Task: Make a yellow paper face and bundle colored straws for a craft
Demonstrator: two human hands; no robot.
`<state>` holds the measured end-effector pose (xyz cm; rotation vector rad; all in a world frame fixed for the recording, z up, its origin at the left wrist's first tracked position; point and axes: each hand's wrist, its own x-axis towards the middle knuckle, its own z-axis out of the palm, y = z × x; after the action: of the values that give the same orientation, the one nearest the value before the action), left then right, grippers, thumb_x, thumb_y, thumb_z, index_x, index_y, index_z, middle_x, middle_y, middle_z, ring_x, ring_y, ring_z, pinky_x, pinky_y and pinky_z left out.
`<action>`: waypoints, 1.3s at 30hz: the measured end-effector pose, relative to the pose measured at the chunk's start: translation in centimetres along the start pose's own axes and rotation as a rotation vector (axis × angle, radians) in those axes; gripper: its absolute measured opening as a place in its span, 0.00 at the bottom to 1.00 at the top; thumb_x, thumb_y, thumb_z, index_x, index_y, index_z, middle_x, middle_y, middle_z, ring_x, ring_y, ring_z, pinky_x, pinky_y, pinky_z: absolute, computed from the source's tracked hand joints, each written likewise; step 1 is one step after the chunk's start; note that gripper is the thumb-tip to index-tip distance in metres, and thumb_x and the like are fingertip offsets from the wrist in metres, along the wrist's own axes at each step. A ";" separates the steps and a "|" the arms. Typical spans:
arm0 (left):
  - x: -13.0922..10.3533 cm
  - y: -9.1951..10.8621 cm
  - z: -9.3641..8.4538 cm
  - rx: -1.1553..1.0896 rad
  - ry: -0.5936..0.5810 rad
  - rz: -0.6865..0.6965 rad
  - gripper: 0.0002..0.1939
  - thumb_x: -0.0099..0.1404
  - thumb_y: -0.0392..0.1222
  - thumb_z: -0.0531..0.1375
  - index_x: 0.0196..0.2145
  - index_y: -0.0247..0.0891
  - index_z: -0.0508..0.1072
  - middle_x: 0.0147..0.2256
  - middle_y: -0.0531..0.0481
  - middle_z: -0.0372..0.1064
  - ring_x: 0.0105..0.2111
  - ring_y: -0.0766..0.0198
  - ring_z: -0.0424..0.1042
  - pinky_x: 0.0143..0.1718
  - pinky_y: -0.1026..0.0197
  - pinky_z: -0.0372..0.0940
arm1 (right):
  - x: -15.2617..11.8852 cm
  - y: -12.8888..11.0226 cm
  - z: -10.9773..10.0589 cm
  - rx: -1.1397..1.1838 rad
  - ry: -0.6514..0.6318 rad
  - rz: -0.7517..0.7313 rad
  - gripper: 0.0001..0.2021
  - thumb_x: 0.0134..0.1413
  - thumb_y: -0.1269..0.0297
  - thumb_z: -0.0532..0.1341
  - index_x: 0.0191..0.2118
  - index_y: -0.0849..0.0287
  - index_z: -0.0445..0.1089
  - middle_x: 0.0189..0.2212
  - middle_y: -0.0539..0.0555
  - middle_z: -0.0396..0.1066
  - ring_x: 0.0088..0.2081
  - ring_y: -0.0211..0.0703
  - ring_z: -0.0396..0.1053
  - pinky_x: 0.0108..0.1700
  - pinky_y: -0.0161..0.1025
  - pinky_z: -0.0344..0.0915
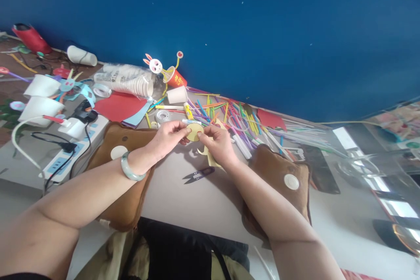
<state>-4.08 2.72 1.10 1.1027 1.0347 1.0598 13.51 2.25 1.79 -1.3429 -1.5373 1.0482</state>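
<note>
Between my two hands is a round yellow paper disc [195, 132], held up over the table. My left hand [169, 138], with a pale bangle [130, 167] on its wrist, pinches the disc's left edge between thumb and fingers. On the other edge, the thumb and fingers of my right hand [219, 142] are closed too. A yellow paper scrap [213, 160] with a curved cut edge hangs or lies just under my right hand; I cannot tell whether that hand holds it. Small dark thread snips [199, 175] lie on the table below the hands.
Brown cushions [110, 183] [278, 175] lie under or beside both forearms. Behind the hands spread many coloured sticks [210, 107], tape rolls [163, 116] and paper cups [177, 95]. A power strip [70, 153] with cables stands left. A blue wall [210, 30] closes the back.
</note>
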 end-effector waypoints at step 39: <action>0.2 -0.1 -0.2 -0.041 -0.030 -0.069 0.20 0.55 0.55 0.68 0.32 0.34 0.76 0.29 0.48 0.74 0.27 0.66 0.73 0.29 0.64 0.69 | 0.0 0.4 0.5 0.156 0.002 0.118 0.12 0.47 0.56 0.62 0.24 0.58 0.65 0.18 0.45 0.62 0.19 0.32 0.55 0.20 0.32 0.54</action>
<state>-4.24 2.94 0.98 1.0402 1.0159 1.0018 13.16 2.23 1.22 -1.3373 -1.3584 1.2142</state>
